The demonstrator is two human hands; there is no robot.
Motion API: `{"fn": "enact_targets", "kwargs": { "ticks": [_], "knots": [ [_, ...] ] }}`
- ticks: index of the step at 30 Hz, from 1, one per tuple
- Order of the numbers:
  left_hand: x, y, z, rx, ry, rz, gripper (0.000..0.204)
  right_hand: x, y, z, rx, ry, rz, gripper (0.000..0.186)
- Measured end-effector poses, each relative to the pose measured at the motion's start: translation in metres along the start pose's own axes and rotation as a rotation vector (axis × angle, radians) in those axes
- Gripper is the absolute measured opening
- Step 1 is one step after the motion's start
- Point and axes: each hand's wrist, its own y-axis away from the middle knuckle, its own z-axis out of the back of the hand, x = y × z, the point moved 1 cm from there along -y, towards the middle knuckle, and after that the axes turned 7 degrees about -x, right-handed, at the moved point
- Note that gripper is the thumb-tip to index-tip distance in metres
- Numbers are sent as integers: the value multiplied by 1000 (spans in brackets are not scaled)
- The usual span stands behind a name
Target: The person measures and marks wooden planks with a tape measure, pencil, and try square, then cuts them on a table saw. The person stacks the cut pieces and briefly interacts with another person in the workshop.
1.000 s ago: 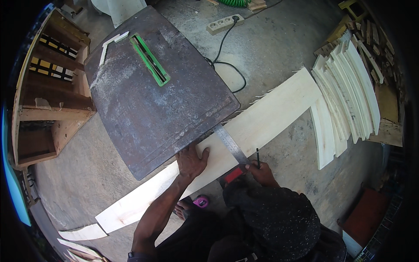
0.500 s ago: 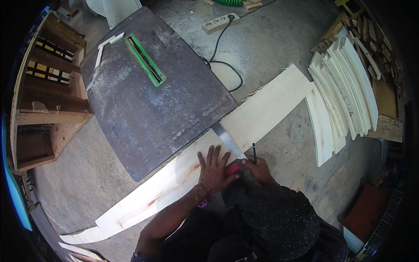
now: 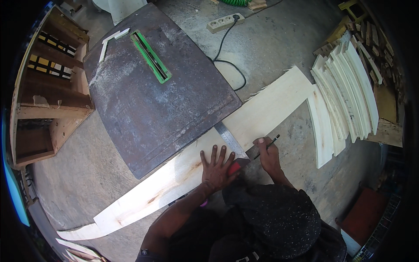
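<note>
A long pale plywood strip (image 3: pixel 270 102) lies diagonally before me. Across it rests a try square with a metal blade (image 3: pixel 230 140) and a red stock (image 3: pixel 235 167) set against the strip's near edge. My left hand (image 3: pixel 215 173) is spread flat on the wood, fingers apart, its thumb side against the red stock. To the right of the square, my right hand (image 3: pixel 270 158) is closed around a dark pencil (image 3: pixel 274 140), just off the strip's near edge. The pencil's upper end points up and right; the fingers partly hide its lower end.
Beyond the strip stands a dark saw table (image 3: pixel 174 105) with a green-framed slot (image 3: pixel 150 56). Stacked pale boards (image 3: pixel 340 91) lean at the right. A wooden cabinet frame (image 3: pixel 54 111) is on the left. A power strip (image 3: pixel 224 23) and its black cable lie on the concrete floor.
My right hand has moved right, away from the square's stock, and the pencil has tilted from nearly upright to slanting. My left hand stays flat on the strip, its fingers slightly more spread.
</note>
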Motion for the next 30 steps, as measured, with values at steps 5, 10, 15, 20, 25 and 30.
{"fn": "enact_targets", "kwargs": {
  "ticks": [5, 10, 15, 20, 25, 30],
  "knots": [
    [-1, -1, 3, -9, 22, 4, 83, 34, -33, -27, 221, 29, 22, 28],
    [1, 0, 1, -35, 25, 10, 84, 40, -56, -78, 218, -39, 259, 22],
    [0, 0, 0, -2, 15, 2, 84, 34, -57, -79, 287, 0, 308, 21],
    [3, 0, 0, 14, 15, 15, 86, 26, -9, 6, 495, 197, 366, 17],
    [3, -1, 0, 36, 4, 8, 88, -4, 37, 36, 353, 469, -31, 29],
    [21, 2, 14, -44, 182, 3, 88, -33, 41, -8, 479, 34, -311, 39]
  ]
}}
